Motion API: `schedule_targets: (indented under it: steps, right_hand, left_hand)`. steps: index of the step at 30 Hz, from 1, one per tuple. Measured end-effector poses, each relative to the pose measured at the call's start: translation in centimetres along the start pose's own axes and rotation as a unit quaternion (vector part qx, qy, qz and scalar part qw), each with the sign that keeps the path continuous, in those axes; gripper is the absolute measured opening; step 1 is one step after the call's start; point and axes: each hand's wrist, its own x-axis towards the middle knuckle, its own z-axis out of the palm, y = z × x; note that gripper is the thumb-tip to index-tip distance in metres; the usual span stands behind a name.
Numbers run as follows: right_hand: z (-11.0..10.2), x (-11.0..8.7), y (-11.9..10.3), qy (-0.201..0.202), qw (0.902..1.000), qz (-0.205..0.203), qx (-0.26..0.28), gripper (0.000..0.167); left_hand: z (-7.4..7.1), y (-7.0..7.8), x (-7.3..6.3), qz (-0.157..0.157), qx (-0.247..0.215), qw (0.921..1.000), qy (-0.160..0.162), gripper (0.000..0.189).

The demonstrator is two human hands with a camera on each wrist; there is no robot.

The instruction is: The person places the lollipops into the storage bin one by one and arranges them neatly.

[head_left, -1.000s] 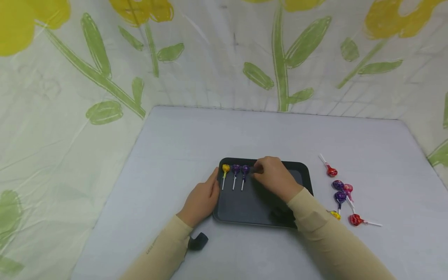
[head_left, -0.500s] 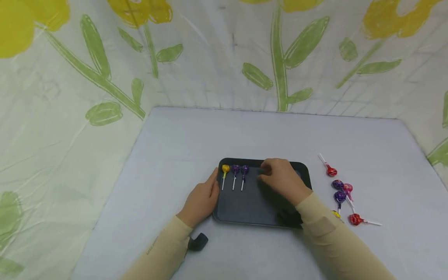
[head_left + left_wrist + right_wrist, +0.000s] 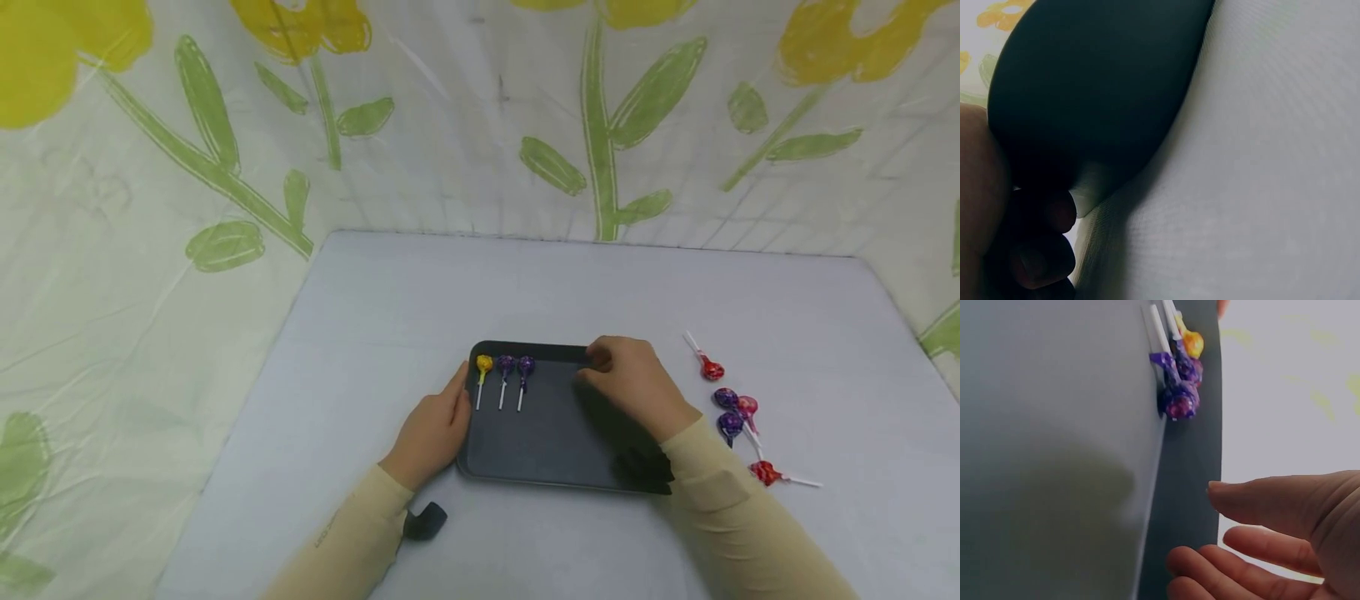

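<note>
A dark grey tray (image 3: 540, 446) lies on the table. Along its far left part are a yellow lollipop (image 3: 484, 364) and two purple lollipops, one in the middle (image 3: 506, 365) and one on the right (image 3: 527, 365), sticks toward the person. My left hand (image 3: 429, 429) grips the tray's left edge; in the left wrist view, curled fingers (image 3: 1044, 259) show below its dark wall. Over the far right part of the tray, my right hand (image 3: 639, 383) holds nothing. Its thumb and fingers stand apart beside the tray wall in the right wrist view.
Right of the tray lie loose lollipops: a red one (image 3: 712, 368), two purple ones (image 3: 725, 397), a pink one (image 3: 747, 406) and another red one (image 3: 765, 472). A black device (image 3: 425, 522) sits at the left wrist. A flowered sheet (image 3: 450, 125) hangs behind the table (image 3: 390, 300).
My right hand has moved right along the tray's far edge, away from the lollipops in the tray. Its sleeve now covers the loose yellow lollipop. The left hand has stayed in place.
</note>
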Motion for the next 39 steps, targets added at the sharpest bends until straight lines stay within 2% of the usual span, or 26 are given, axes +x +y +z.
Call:
schedule_targets:
  steps: [13,21,39]
  right_hand:
    - [-0.8,-1.3,1.0,0.011,0.9998,0.014,0.012,0.032]
    - [-1.2,-2.4,2.2,0.034,0.9991,0.015,0.019,0.03]
    - [-3.7,-4.1,3.7,0.057,0.9974,0.04,0.014,0.038]
  left_hand:
    - [-0.1,0.2,0.0,-0.003,0.001,1.0,0.0,0.054]
    - [0.2,0.0,-0.2,0.002,0.0,1.0,0.001,0.053]
    - [0.1,0.1,0.0,0.001,0.001,1.0,0.006,0.053]
